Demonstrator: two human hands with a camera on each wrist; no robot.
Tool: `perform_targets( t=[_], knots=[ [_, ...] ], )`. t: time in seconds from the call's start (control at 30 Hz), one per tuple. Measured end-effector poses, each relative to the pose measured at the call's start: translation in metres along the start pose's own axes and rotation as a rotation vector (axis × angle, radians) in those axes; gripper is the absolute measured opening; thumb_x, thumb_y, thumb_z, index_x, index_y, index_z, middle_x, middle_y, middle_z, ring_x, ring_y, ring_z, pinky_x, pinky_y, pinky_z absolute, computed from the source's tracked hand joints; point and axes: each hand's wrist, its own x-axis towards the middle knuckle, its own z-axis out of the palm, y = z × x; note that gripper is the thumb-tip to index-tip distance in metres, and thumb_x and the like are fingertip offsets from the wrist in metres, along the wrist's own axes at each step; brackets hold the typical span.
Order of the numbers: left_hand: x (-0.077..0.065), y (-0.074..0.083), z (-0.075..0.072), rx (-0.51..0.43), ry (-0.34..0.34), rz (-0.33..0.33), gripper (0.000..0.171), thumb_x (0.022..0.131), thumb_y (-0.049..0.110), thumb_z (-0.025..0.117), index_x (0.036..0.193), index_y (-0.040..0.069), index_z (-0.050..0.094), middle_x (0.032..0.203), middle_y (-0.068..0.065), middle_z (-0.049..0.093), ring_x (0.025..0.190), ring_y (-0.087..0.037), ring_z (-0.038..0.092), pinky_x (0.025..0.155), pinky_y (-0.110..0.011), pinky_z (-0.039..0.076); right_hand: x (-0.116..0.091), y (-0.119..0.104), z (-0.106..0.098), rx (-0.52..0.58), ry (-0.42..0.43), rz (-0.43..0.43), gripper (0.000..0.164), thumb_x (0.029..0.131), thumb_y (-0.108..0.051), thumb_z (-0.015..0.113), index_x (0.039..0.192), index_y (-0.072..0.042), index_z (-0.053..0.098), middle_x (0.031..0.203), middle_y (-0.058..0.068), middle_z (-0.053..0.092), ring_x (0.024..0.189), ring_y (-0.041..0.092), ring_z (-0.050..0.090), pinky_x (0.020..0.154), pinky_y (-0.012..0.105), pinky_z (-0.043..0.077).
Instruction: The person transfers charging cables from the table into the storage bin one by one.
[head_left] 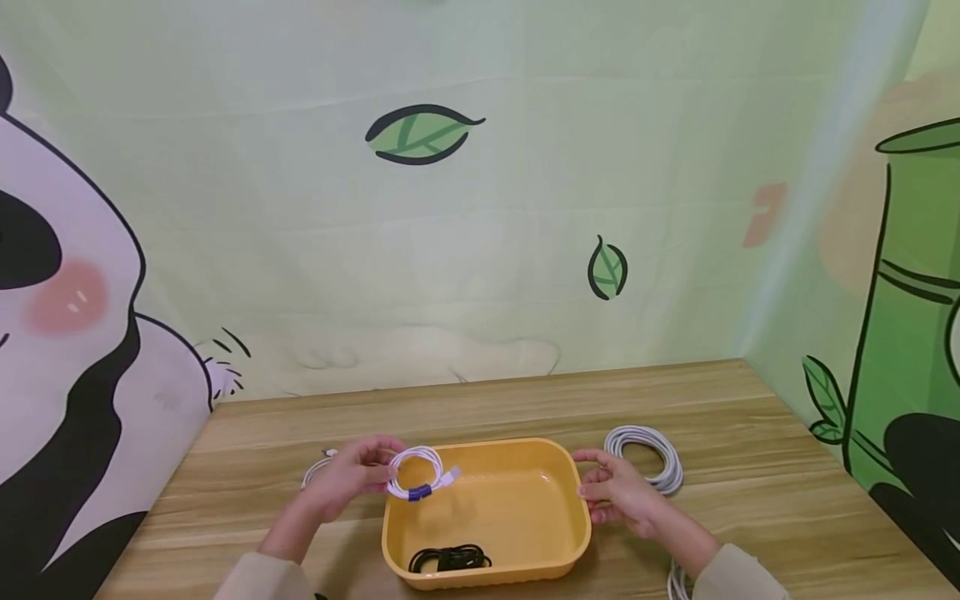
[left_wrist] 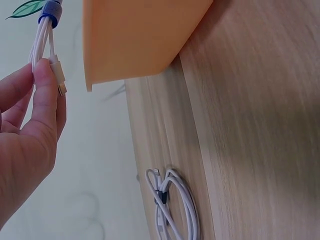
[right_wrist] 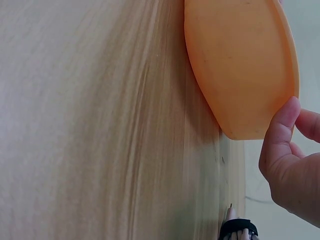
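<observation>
My left hand (head_left: 352, 475) pinches a coiled white USB cable (head_left: 415, 447) with a blue strap, holding it up over the left rim of a yellow plastic tray (head_left: 487, 575). The cable's plug and blue strap (left_wrist: 51, 11) also show in the left wrist view. My right hand (head_left: 618, 493) holds the tray's right edge, thumb and fingers at the rim; the fingertips are partly hidden in the right wrist view. A bundled black cable (head_left: 453, 558) lies inside the tray, at its near left.
Behind my left hand, another white cable (left_wrist: 189, 205) with a black tie lies on the wooden table (head_left: 495, 404). A thick grey-white coil (head_left: 672, 471) sits right of the tray. More pale cable (head_left: 677, 579) shows partly beneath my right sleeve. A printed cloth backdrop stands behind.
</observation>
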Motion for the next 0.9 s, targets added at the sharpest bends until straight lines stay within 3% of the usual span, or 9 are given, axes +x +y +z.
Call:
perform_targets(
  t=[0.7, 0.9],
  knots=[
    [0.001, 0.0, 0.012, 0.028, -0.051, -0.032, 0.031, 0.082, -0.002, 0.053, 0.112, -0.006, 0.048, 0.091, -0.008, 0.049, 0.081, -0.015, 0.049, 0.071, -0.029, 0.05, -0.001, 0.001, 0.0, 0.016, -0.004, -0.007, 0.057, 0.081, 0.0, 0.055, 0.131, 0.001, 0.028, 0.083, 0.005, 0.051, 0.055, 0.009, 0.051, 0.05, 0.02, 0.046],
    [0.001, 0.0, 0.016, 0.041, -0.079, -0.028, 0.03, 0.083, -0.003, 0.051, 0.112, -0.005, 0.049, 0.093, -0.014, 0.05, 0.081, -0.015, 0.05, 0.07, -0.03, 0.051, -0.002, 0.0, 0.001, 0.018, -0.005, -0.014, 0.057, 0.081, 0.001, 0.055, 0.131, 0.001, 0.028, 0.081, 0.004, 0.051, 0.054, 0.009, 0.051, 0.05, 0.02, 0.046]
  ],
)
